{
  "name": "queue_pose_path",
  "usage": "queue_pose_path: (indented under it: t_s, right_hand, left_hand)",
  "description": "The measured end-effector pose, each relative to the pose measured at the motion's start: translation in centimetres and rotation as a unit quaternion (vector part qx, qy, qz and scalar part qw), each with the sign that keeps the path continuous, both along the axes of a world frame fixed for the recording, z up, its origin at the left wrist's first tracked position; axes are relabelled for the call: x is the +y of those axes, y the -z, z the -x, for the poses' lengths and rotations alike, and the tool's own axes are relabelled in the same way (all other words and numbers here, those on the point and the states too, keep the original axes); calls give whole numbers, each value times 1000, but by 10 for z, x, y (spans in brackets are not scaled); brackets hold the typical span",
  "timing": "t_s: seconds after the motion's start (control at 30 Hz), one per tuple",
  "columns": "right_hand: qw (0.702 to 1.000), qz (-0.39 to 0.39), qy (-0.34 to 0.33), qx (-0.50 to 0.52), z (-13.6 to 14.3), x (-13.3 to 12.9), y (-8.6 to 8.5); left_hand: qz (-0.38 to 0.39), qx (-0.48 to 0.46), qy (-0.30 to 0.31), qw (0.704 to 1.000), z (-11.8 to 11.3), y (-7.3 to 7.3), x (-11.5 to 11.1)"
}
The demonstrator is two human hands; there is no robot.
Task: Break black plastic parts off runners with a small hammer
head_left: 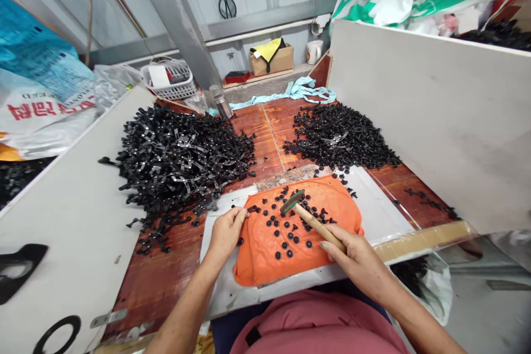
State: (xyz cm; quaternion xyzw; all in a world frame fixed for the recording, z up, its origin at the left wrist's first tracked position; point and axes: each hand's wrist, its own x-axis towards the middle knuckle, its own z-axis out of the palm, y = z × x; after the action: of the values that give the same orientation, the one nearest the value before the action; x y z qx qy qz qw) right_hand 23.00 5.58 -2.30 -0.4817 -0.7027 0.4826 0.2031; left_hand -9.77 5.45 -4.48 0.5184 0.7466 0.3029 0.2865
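My left hand (227,230) pinches a small black part (251,208) at the left edge of an orange cloth pad (257,265). My right hand (350,251) is closed round the wooden handle of a small hammer (317,222), whose dark green head (292,203) is over the pad. Loose round black pieces (284,245) are scattered across the orange cloth. Behind the pad on the left rises a large pile of black parts (178,149); a smaller pile of black pieces (342,135) lies at the back right.
Pale boards (431,110) wall both sides of the reddish wooden table (267,121). A metal-based glass (221,102), light blue cloth strips (298,90) and a white basket (170,80) are at the back. A ledge holds a mug (314,51) and a cardboard box (274,61).
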Motion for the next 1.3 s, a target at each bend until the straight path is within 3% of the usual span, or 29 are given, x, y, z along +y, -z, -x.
queue_pose_path:
  t_s: [0.27, 0.6, 0.8, 0.97, 1.3]
  right_hand:
    - [1000, -6, 0, 2, 1, 0, 1]
    - [997, -47, -28, -44, 5, 5, -11]
    - [990, -104, -45, -78, 14, 9, -24]
    - [990, -106, -49, -79, 16, 6, -24]
    - [991, -79, -44, -94, 6, 4, -16]
  left_hand:
    - [-7, 25, 10, 1000, -2, -1, 0]
    - [-15, 172, 43, 984, -12, -14, -2]
    - [8, 97, 33, 995, -8, -11, 0]
    - [-8, 31, 30, 999, -8, -7, 0]
    - [-20, 36, 11, 999, -5, -2, 1]
